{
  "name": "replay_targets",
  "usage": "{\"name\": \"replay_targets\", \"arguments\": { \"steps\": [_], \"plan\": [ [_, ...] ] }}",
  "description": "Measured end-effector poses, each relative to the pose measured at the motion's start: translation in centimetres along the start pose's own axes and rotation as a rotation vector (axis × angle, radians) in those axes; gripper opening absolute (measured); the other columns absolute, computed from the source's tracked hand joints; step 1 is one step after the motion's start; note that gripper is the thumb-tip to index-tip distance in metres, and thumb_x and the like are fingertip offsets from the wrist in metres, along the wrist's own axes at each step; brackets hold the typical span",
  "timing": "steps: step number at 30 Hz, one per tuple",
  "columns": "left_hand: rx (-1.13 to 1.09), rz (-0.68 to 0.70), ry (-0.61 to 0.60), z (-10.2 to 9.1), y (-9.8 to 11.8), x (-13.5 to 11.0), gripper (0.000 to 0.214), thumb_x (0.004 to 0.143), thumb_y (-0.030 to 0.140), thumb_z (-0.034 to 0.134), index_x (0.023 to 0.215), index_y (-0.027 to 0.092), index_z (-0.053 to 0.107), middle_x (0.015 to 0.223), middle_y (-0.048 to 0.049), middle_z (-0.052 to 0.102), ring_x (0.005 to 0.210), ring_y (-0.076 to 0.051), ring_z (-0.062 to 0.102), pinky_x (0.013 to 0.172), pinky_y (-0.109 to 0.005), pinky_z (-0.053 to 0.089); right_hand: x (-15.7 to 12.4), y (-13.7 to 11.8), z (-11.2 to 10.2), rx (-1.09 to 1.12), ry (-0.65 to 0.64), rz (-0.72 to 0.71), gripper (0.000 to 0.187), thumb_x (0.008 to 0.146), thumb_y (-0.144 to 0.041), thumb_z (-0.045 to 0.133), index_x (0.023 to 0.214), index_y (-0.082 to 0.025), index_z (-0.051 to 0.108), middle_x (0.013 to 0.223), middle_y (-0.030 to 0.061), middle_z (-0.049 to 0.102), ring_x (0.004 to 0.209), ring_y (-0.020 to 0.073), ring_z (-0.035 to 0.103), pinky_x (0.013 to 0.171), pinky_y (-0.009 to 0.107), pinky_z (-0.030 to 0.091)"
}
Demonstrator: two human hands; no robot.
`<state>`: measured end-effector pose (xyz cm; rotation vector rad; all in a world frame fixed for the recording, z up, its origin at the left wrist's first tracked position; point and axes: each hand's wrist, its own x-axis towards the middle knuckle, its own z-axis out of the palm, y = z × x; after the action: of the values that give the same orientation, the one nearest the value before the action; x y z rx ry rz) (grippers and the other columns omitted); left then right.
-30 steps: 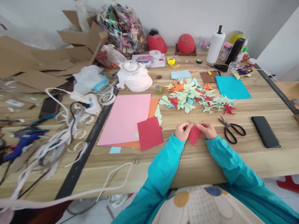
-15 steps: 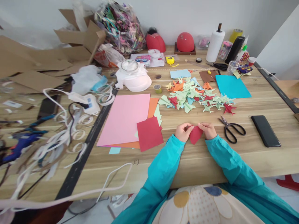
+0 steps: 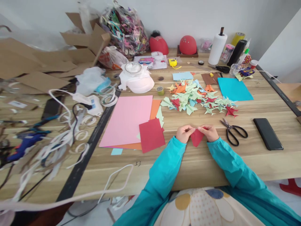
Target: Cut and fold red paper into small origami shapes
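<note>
My left hand [image 3: 184, 133] and my right hand [image 3: 210, 132] both pinch a small folded red paper [image 3: 196, 137], held just above the wooden table [image 3: 258, 157] near its front edge. The fingers of each hand are closed on the paper's upper edges. Teal sleeves cover both my arms. A dark red square sheet [image 3: 151, 134] lies left of my left hand. Beyond my hands lies a pile of folded paper figures [image 3: 197, 98] in green, orange, red and blue.
Black scissors [image 3: 232, 131] and a black phone [image 3: 268, 133] lie right of my hands. Pink paper [image 3: 128, 119] over orange sheets sits left. A blue sheet [image 3: 234, 88], paper towel roll [image 3: 217, 47], cardboard [image 3: 42, 67] and tangled white straps [image 3: 70, 131] crowd the back and left.
My hands have kept working the red paper in place; its shape between my fingers has shifted slightly. The view has moved a little.
</note>
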<state>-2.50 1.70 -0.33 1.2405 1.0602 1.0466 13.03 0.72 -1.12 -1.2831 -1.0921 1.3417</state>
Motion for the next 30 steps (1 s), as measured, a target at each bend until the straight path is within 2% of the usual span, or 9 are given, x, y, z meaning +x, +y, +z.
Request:
{"name": "replay_targets", "arguments": {
  "steps": [3,11,15,19,25,30],
  "plan": [
    [-0.028,-0.004,-0.002,-0.11,0.05,0.11,0.030,0.062,0.041,0.068,0.052,0.015,0.058,0.049,0.0031,0.050,0.052,-0.009,0.042,0.052,-0.023,0.034,-0.07,-0.17,0.06,-0.071,-0.023,-0.033,0.028,0.053,-0.041,0.078,0.065,-0.017,0.071,0.064,0.0024,0.069,0.058,0.0147,0.059,0.058,0.027,0.046],
    [0.037,-0.007,0.066,0.38,0.36,-0.10,0.036,0.067,0.043,0.063,0.048,0.015,0.050,0.046,0.0046,0.041,0.050,-0.008,0.034,0.049,-0.022,0.028,-0.08,0.19,0.05,-0.196,-0.120,-0.090,0.029,0.059,-0.042,0.075,0.072,-0.017,0.072,0.073,0.0051,0.071,0.068,0.0184,0.063,0.067,0.031,0.050],
    [0.079,-0.001,0.081,0.48,0.19,-0.09,0.036,0.070,0.044,0.060,0.051,0.015,0.050,0.047,0.0045,0.040,0.050,-0.008,0.035,0.049,-0.022,0.028,-0.25,0.25,0.19,-0.256,-0.164,-0.124,0.029,0.064,-0.044,0.071,0.073,-0.016,0.071,0.071,0.0045,0.070,0.066,0.0174,0.062,0.064,0.030,0.049],
    [0.118,0.012,0.076,0.42,0.12,-0.09,0.035,0.072,0.045,0.057,0.053,0.015,0.051,0.049,0.0042,0.043,0.051,-0.008,0.036,0.050,-0.023,0.030,-0.37,0.07,0.30,-0.261,-0.142,-0.124,0.031,0.064,-0.046,0.070,0.068,-0.016,0.069,0.063,0.0032,0.067,0.058,0.0149,0.058,0.058,0.028,0.047],
    [0.230,0.104,0.064,0.44,0.08,-0.21,0.041,0.074,0.044,0.055,0.048,0.017,0.039,0.047,0.0054,0.033,0.051,-0.008,0.030,0.050,-0.023,0.026,-0.45,-0.18,0.37,-0.257,-0.207,-0.144,0.032,0.066,-0.047,0.068,0.067,-0.016,0.066,0.066,0.0028,0.065,0.060,0.0139,0.055,0.061,0.028,0.046],
    [0.077,0.012,0.057,0.47,0.29,-0.21,0.045,0.073,0.053,0.055,0.049,0.016,0.045,0.048,0.0045,0.037,0.052,-0.008,0.033,0.050,-0.024,0.028,-0.53,-0.33,0.30,-0.260,-0.196,-0.129,0.034,0.066,-0.050,0.067,0.065,-0.015,0.064,0.061,0.0015,0.061,0.057,0.0129,0.052,0.056,0.027,0.044]
  ]
}}
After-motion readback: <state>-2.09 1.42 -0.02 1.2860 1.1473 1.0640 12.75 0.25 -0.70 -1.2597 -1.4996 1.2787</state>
